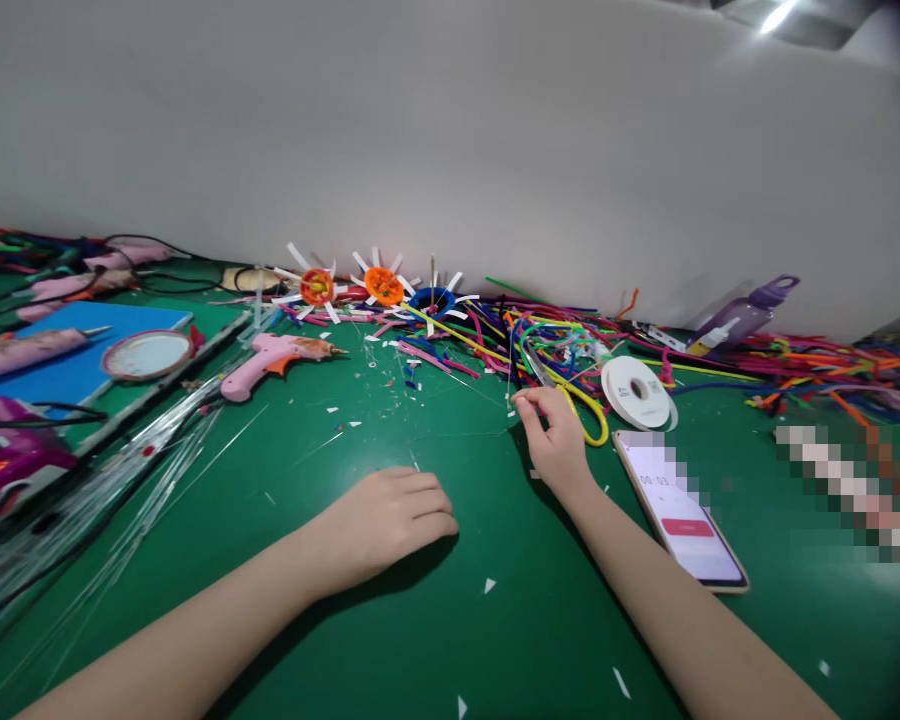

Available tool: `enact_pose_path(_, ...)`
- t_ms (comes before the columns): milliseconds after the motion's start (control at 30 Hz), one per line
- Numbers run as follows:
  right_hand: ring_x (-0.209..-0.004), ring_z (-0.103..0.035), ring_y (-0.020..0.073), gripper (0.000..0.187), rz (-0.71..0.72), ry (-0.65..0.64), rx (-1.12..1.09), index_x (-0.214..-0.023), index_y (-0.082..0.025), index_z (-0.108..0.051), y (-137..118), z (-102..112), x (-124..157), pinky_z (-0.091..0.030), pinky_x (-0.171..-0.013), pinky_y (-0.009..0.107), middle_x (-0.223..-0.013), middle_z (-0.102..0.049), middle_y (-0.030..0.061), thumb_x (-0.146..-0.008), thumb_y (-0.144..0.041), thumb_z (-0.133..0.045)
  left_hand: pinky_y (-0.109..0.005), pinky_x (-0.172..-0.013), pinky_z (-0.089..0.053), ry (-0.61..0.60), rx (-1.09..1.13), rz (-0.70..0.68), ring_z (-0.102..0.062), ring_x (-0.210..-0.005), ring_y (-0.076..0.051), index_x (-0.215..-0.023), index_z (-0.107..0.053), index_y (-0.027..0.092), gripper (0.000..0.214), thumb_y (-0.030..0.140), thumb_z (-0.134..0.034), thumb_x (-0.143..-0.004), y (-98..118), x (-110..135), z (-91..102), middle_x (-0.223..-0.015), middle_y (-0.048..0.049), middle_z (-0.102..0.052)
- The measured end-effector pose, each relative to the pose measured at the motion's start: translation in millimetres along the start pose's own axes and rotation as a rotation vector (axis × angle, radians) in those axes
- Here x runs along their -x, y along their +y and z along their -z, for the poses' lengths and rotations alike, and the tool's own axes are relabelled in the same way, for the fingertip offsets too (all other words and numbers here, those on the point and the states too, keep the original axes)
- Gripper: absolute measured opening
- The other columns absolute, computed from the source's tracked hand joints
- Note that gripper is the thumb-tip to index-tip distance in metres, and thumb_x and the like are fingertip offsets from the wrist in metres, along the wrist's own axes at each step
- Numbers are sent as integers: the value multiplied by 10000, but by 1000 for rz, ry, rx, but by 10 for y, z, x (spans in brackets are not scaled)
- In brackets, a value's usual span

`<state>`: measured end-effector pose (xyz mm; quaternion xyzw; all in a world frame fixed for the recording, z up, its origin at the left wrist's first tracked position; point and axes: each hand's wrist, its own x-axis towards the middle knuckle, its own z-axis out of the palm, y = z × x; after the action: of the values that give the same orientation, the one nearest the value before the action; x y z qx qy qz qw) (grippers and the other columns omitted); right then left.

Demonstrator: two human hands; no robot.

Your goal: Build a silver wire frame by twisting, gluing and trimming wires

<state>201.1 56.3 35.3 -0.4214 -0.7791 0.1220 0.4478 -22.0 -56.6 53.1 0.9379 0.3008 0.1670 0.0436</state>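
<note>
My left hand [401,515] rests palm down on the green table [390,640], its fingers loosely bent and nothing seen in it. My right hand [555,435] pinches thumb and forefinger together. At the fingertips a fine pale strand shows, too thin to make out for certain. Just behind that hand lie yellow-handled scissors [594,415], partly covered by it. A white ribbon spool [636,392] stands to its right. Farther back, a pink glue gun [270,362] lies on the table, left of both hands.
Along the wall lie colourful pipe cleaners [487,340] and several wheels with white strips, one orange [384,286]. A lit phone [682,510] lies beside my right forearm, a purple bottle [750,315] behind. Clear glue sticks [150,470] and a blue board [120,325] are left.
</note>
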Motion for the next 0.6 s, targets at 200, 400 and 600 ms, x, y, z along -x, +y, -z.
enact_pose_path(200,-902,-607,200,214,-81,-57,-92,-930,-208,-636,-19,-28,23,-454,-833,344,-913,-673,57,-916,-302,-444,-260,-699,-459,5,-9,-28,-593,-837,-142,-1017,-579,194,214,159,-386,-932,55,3,-37,-907,-48,-673)
enact_pose_path(400,-878,-616,200,181,-47,-75,-93,-917,-223,-680,-49,-26,26,-470,-819,360,-910,-691,49,-885,-289,-515,-297,-775,-460,25,-23,-35,-581,-905,-165,-1043,-566,179,207,161,-395,-927,17,5,-64,-984,-51,-670)
enact_pose_path(600,-871,-619,189,177,5,-98,-119,-918,-234,-700,-60,-52,46,-478,-819,354,-897,-695,41,-871,-267,-533,-309,-807,-453,43,-15,59,-572,-903,-162,-1026,-592,186,202,193,-421,-920,-60,-3,-73,-972,-39,-665)
